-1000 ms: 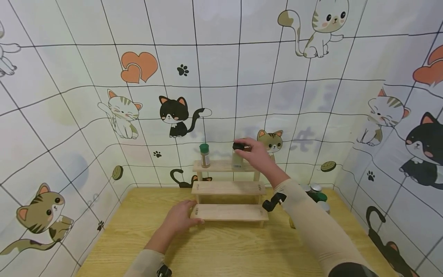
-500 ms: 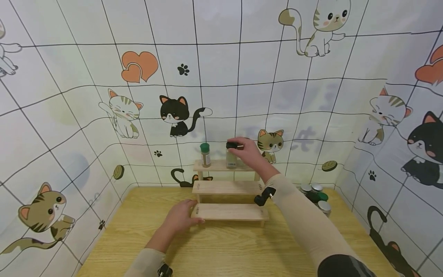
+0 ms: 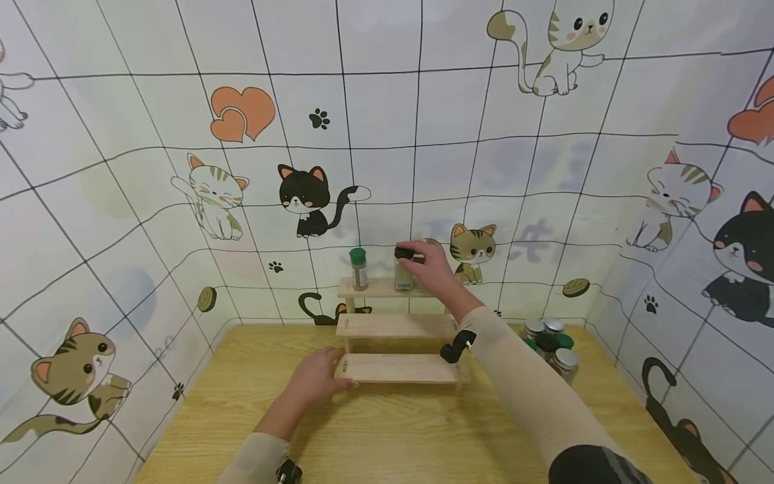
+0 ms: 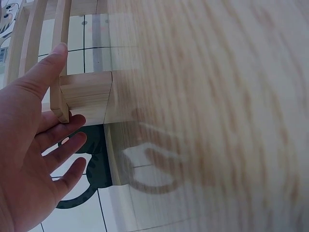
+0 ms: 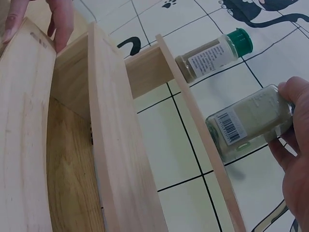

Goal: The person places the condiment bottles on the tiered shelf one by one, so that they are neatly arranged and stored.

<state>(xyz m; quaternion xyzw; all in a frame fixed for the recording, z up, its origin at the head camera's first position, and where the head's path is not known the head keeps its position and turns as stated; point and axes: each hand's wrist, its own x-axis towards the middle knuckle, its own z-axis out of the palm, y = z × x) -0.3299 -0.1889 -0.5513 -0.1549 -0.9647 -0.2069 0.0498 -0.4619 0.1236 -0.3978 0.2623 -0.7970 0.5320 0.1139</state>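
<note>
Nearest, two pale sleeves (image 3: pixel 532 383) reach in over the wood-grain worktop (image 3: pixel 381 430), each with a small black device (image 3: pixel 457 347) at the wrist. The left hand (image 3: pixel 313 381) grips the left end of the lowest board (image 3: pixel 399 368) of a three-step wooden rack (image 3: pixel 417 326), its thumb along the front edge and the index finger behind, the other fingers loosely bent. Beyond lies the bare middle board (image 3: pixel 387 325). On the worktop to the right of the rack, near its back corner, stands a cluster of jars (image 3: pixel 565 363) with silver, green and dark lids, partly behind the right sleeve. Farther off, the right hand (image 3: pixel 432 264) pinches the black cap (image 3: pixel 404 253) of a clear glass jar (image 5: pixel 256 116), which stands upright on the top board (image 3: pixel 383 289), its barcode label (image 5: pixel 230 125) low on the side. To its left, apart from it, stands a green-capped jar (image 3: pixel 359 274) with brownish contents. Behind everything hangs a white gridded wall covering (image 3: pixel 387 114) printed with cats, hearts and paw prints.
</note>
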